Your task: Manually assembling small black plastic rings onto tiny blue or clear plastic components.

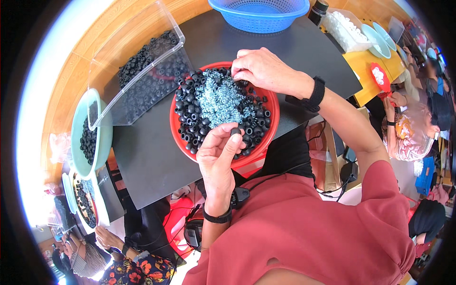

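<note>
A red basin (272, 134) in front of me holds black barrel-shaped plastic pieces (189, 108) with a heap of small silvery springs (219, 99) on top. Over the basin's near side, my left hand (219, 154) pinches one black plastic piece (235, 131) between thumb and fingertips. My right hand (266, 71) is at the basin's far right rim, its fingers bent and pressed together beside the springs. Whatever those right fingertips hold, if anything, is hidden. Smaller black parts (259, 99) lie below that hand.
A clear plastic bin (142, 78) of black pieces leans at the left, beside a pale green bowl (105, 142) holding more. A blue perforated basket (259, 21) stands at the dark table's (142, 164) far edge. Other people sit at both sides, one in a flowered sleeve (142, 268).
</note>
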A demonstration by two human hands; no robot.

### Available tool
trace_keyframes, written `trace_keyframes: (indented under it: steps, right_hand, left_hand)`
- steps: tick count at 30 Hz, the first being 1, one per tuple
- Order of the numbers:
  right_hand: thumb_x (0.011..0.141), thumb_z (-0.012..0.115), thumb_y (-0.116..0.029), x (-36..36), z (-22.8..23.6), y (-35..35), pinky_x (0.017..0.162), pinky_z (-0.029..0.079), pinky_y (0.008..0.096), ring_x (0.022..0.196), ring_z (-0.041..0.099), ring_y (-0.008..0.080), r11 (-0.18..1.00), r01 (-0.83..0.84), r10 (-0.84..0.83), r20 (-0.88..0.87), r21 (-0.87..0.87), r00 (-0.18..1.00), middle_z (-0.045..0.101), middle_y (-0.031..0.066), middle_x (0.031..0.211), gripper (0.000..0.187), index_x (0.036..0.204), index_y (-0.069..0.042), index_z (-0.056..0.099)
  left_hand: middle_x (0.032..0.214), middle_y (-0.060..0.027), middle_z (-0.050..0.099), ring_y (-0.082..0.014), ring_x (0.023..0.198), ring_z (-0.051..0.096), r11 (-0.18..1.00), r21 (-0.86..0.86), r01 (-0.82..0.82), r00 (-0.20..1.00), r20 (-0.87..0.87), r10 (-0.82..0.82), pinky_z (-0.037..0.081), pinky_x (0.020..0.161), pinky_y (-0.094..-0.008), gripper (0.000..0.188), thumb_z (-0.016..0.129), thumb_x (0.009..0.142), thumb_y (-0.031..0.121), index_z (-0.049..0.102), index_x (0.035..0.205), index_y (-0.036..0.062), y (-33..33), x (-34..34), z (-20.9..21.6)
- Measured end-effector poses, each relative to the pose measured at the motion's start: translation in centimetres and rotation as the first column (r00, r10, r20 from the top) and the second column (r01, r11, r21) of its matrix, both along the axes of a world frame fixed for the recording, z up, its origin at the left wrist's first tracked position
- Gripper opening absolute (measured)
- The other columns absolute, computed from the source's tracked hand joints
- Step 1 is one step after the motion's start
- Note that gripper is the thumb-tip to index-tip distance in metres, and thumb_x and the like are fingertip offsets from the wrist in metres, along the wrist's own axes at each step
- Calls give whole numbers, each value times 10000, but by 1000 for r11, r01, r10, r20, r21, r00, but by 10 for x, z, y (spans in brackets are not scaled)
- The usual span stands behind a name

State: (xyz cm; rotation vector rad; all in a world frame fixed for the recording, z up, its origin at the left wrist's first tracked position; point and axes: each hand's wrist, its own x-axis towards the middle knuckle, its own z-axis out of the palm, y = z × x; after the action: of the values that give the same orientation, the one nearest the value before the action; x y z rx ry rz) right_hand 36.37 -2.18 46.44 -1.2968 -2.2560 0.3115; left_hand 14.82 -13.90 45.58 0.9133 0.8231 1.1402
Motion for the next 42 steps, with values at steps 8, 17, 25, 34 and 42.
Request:
trace_keyframes:
  steps: [8,17,25,34,42]
  right_hand:
    - [886,580,-161,-3,-1,-7,738,423,373,771,584,244,999,-22,18,111,30,994,581,51,835,112,896,-80,656]
    - [905,561,-173,-6,-4,-9,768,354,361,754,526,219,988,-38,4,228,148,974,559,29,850,112,928,-113,652]
    - [883,599,-194,-4,-1,-6,743,394,355,763,564,231,990,-40,27,100,132,995,595,53,830,150,911,-79,690]
    - [866,672,-129,-1,12,-17,667,490,262,723,636,143,987,-75,21,-353,-141,935,675,81,815,167,991,-34,729]
    - [843,688,-144,-13,29,-33,703,505,269,753,662,156,959,-134,-5,-486,-251,874,704,106,854,174,965,-27,733]
  left_hand:
    - [989,-69,674,-72,770,585,999,-30,12,1000,-16,-13,459,718,-195,297,646,894,56,617,1179,-22,0,1,1]
    - [991,-62,671,-70,773,579,1000,-16,-6,1000,-4,6,457,720,-194,297,629,903,45,616,1189,-31,1,3,-2]
    - [1023,-77,667,-85,793,595,1000,-4,-5,1000,-11,5,464,727,-200,274,612,917,56,611,1182,-14,1,0,0]
    - [990,-60,662,-92,787,606,1000,5,-13,1000,6,13,460,727,-216,237,594,932,61,623,1159,-1,3,1,0]
    - [935,-37,651,-67,762,582,999,-26,-43,999,24,43,448,705,-208,216,588,944,82,627,1136,-9,2,0,0]
